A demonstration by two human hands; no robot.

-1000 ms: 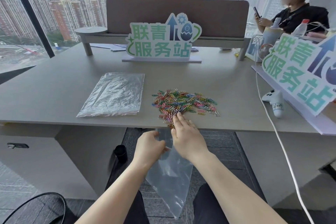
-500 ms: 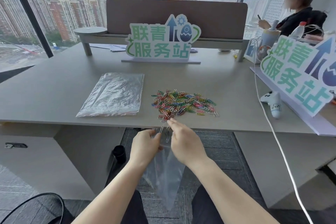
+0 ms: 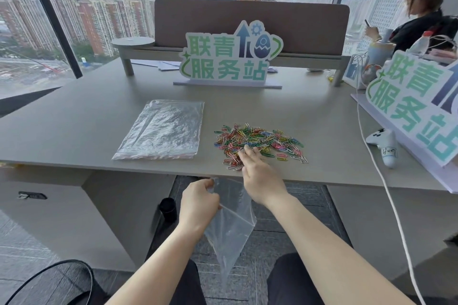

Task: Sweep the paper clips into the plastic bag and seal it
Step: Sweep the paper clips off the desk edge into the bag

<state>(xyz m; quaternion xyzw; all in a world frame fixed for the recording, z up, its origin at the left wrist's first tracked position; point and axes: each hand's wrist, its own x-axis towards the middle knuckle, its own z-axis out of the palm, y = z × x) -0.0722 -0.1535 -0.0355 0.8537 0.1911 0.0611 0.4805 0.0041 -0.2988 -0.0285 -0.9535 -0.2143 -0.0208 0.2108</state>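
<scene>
Floor-to-ceiling windows with a view of tower blocks stand behind a grey desk (image 3: pixel 74 131) seen from the head camera, the only view there is; the desk's near edge matters most, since the pile of coloured paper clips (image 3: pixel 257 141) lies close to it, near enough to be dragged over the lip rather than lifted; below that edge hangs the plastic bag (image 3: pixel 230 228), clear and limp, its mouth raised to just under the tabletop so that whatever comes off the desk would drop into it; the left hand (image 3: pixel 198 203) pinches the bag's upper rim with curled fingers, apparently to hold the opening steady and spread, though how wide the mouth gapes cannot be told through the clear film; the right hand (image 3: pixel 260 176) lies over the near part of the pile, fingers extended and loose, gripping nothing, its fingertips among the clips, a posture that suits raking them toward the person; most clips remain on the desk and none shows plainly inside the bag, so sweeping looks barely begun and sealing lies ahead; left of the pile rests a flat stack of spare bags (image 3: pixel 161 129), well apart from both hands; a white controller (image 3: pixel 381 143) and a cable (image 3: pixel 371 156) sit to the right, clear of the sweeping path.
</scene>
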